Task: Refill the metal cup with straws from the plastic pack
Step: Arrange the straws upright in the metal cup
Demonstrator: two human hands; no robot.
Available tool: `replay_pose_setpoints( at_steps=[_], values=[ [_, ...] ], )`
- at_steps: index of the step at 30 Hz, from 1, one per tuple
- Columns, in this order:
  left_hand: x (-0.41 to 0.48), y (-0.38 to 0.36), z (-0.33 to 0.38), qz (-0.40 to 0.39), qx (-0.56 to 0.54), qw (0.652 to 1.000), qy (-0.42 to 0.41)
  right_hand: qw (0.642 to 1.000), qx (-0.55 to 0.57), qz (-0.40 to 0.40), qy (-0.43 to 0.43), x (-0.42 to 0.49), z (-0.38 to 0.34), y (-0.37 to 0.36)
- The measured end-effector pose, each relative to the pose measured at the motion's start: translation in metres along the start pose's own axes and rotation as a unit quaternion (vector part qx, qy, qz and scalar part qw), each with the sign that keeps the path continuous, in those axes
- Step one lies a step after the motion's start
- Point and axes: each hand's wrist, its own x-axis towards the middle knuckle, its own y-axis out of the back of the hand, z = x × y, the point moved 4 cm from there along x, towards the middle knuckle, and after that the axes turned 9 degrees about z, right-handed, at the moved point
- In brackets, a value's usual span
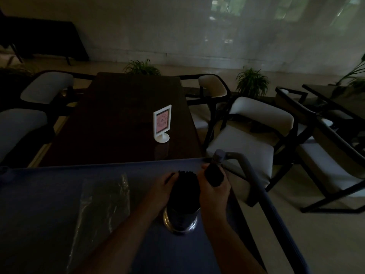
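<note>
Now both hands, left hand (165,187) and right hand (214,189), flank straws (186,186) in metal cup (179,220).

Metal cup (180,222) on the cart (49,194), plastic pack (102,210) to its left.

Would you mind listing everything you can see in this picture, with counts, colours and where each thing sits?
Metal cup: one, silver, on the cart top, near its right side.
Straws: a dark bundle, count unclear, standing in the cup.
Plastic pack: one, clear, lying flat on the cart, left of the cup.
Cart: one, blue-grey top, grey handle at right.
Table: one, dark, beyond the cart.
Sign holder: one, white with pink insert, upright on the table.
Chairs: several, dark frames with pale cushions, around the table.
Plants: at least three, green, by the far wall.
Left hand: against the straws' left side.
Right hand: right of the straws, holding something dark.
</note>
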Motion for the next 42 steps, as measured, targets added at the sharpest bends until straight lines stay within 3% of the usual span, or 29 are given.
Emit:
replay_pose_setpoints(
  at_steps=[8, 14, 21, 25, 29, 33, 42],
  values=[
    [-0.005, -0.001, 0.002, -0.026, 0.028, 0.999, -0.007, 0.983, -0.100, -0.046, 0.146, -0.016, 0.018, -0.001],
    [-0.005, -0.001, 0.003, 0.005, 0.065, 0.998, -0.011, 0.981, -0.137, -0.103, 0.093, -0.014, 0.034, 0.005],
    [-0.010, -0.001, 0.006, 0.013, 0.040, 0.999, 0.005, 0.965, -0.161, -0.194, -0.071, -0.009, 0.070, 0.011],
    [-0.018, 0.004, 0.003, -0.005, 0.001, 1.000, 0.007, 0.961, -0.161, -0.208, -0.080, -0.006, 0.069, 0.011],
    [-0.025, 0.014, -0.016, -0.089, -0.019, 0.996, -0.014, 0.962, -0.116, -0.228, -0.092, -0.006, 0.070, 0.021],
    [-0.036, 0.022, -0.045, -0.142, 0.032, 0.989, 0.011, 0.963, -0.103, -0.233, -0.087, -0.010, 0.068, 0.026],
    [-0.025, 0.008, -0.045, -0.127, 0.096, 0.987, 0.003, 0.956, -0.120, -0.264, -0.054, -0.008, 0.060, 0.021]
  ],
)
